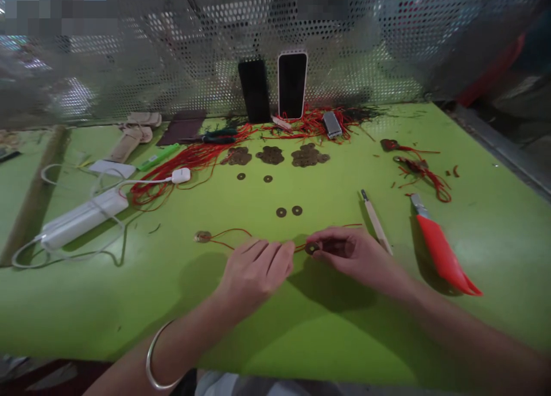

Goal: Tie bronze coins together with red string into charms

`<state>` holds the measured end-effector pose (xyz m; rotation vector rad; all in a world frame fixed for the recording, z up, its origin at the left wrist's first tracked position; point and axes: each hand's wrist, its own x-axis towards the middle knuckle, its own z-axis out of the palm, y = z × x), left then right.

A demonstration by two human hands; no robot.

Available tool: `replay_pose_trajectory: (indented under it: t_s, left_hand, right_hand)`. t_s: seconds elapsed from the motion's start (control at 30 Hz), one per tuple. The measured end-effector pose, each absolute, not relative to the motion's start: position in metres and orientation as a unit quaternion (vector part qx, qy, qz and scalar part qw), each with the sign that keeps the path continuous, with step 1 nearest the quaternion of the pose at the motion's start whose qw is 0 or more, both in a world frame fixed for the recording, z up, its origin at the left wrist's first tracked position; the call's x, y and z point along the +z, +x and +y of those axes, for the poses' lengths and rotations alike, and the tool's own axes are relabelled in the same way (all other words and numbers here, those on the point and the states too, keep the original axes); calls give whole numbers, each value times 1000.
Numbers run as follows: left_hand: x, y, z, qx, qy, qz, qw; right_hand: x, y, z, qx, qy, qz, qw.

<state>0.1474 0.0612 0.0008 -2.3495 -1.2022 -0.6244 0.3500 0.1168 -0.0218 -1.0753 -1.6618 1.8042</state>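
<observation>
My left hand (pixel 260 267) is closed over a thin red cord (pixel 230 231), which loops out to the left. At that loop's end lies a round coin (pixel 202 236) on the table. Between the thumb and fingers of my right hand (pixel 348 249) is a dark coin with a square hole (pixel 311 247). Red cord runs from my left hand to this coin, and a loose end shows past my right fingers. Two loose holed coins (pixel 297 210) lie just beyond my hands, and two more (pixel 267 179) sit farther back, before three coin piles (pixel 270 155).
A red-handled knife (pixel 443 247) and a slim pale-handled tool (pixel 375 221) lie at right. Left are a white power strip (pixel 86 217), a red cord bundle (pixel 181 169) and pliers (pixel 219 136). Two phones (pixel 293 86) lean on the perforated metal panel (pixel 206 57).
</observation>
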Motion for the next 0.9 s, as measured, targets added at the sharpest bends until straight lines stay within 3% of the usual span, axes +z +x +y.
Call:
replay_pose_trajectory:
  t_s: [0.37, 0.73, 0.9]
  left_hand:
    - [-2, 149, 60, -209, -857, -421, 211]
    - [-5, 149, 59, -191, -862, -425, 199]
    - [-5, 152, 58, -212, -864, -411, 198]
  right_hand:
    - [-16, 350, 118, 625, -400, -621, 252]
    - [-9, 349, 109, 436, -375, -763, 296]
    - [-11, 347, 108, 410, -361, -781, 304]
